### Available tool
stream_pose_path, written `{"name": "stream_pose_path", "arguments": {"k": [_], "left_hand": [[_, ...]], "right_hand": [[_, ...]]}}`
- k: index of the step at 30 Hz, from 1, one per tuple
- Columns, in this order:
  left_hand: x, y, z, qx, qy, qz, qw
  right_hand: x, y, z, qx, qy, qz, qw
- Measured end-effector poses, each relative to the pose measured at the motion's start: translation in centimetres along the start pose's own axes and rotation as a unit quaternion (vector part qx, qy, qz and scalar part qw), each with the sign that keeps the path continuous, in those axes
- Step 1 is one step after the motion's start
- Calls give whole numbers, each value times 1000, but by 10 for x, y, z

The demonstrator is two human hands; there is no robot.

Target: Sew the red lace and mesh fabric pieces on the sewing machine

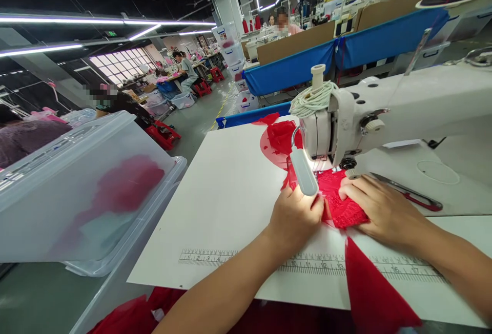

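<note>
Red lace fabric (346, 210) lies on the sewing table under the head of a white sewing machine (407, 98). My left hand (295, 218) is closed on the fabric's left edge, just below a small lit lamp (304, 171) that hides part of the cloth. On the right side, my right hand (378, 206) grips the lace with curled fingers, close to the presser foot area. The needle itself is hard to make out. More sheer red fabric (282, 142) spreads behind the machine head. A red triangular piece (371, 288) hangs over the table's front edge.
Thread snips (413, 191) lie beyond my right hand. A printed ruler (246, 258) runs along the front of the white table (215, 195). Left of it stands a translucent plastic bin (84, 190). Red cloth (130, 316) lies below the edge. Other people sit at workstations behind.
</note>
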State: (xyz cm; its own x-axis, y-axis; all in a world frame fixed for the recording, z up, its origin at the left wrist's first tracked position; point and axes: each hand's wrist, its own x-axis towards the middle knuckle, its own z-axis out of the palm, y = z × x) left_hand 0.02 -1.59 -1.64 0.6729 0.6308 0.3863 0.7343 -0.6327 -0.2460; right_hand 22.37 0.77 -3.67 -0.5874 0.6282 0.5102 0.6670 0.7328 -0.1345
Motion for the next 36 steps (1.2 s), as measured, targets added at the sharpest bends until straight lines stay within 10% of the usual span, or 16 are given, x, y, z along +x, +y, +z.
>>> {"name": "stream_pose_path", "arguments": {"k": [4, 8, 15, 22, 28, 36], "left_hand": [[4, -4, -8, -103, -59, 55, 991], [10, -13, -10, -200, -114, -45, 972], [18, -23, -15, -351, -73, -83, 930], [22, 3, -7, -222, -59, -168, 958], [17, -1, -11, -209, -91, -91, 969], [12, -4, -17, -269, -105, -73, 955]], "right_hand": [[0, -5, -5, -46, 36, -18, 998], [-1, -9, -2, 0, 61, -38, 997], [6, -10, -3, 169, 50, 106, 979], [5, -10, -5, 134, 93, 56, 985], [2, -19, -9, 48, 79, -78, 993], [7, -21, -13, 194, 105, 56, 974]]}}
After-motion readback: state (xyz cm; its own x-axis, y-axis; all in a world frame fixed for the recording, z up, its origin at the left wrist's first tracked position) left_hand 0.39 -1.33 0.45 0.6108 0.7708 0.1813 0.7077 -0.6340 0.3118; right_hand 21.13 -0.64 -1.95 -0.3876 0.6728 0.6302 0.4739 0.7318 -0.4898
